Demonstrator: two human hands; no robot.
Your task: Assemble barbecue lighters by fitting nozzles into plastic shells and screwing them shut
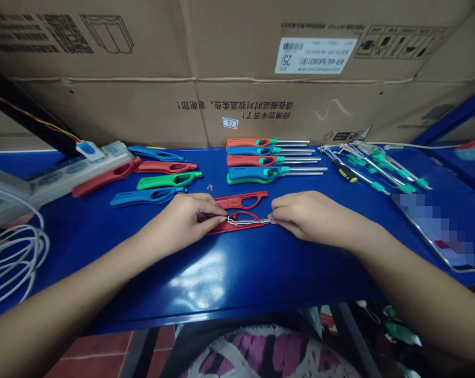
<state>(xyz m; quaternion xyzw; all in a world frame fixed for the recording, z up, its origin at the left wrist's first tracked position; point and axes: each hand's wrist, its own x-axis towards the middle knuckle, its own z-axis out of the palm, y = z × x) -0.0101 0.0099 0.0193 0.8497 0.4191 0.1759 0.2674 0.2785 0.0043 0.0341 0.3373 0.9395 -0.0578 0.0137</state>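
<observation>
On the blue table (229, 273), my left hand (186, 215) is closed in a pinch on the left end of a red lighter shell half (243, 220). A thin white wire and metal part lie inside that shell. My right hand (300, 212) pinches the right end of the wire assembly at the shell's tip. A second red shell half (241, 200) lies just behind, untouched.
Empty shells in blue, red and green (162, 181) lie at the left. Several assembled lighters (268, 160) sit behind. Metal tube assemblies and a yellow-handled screwdriver (345, 171) lie at the right, with a phone (442, 226). A power strip (56, 176) and white cable sit at the far left; cardboard boxes stand behind.
</observation>
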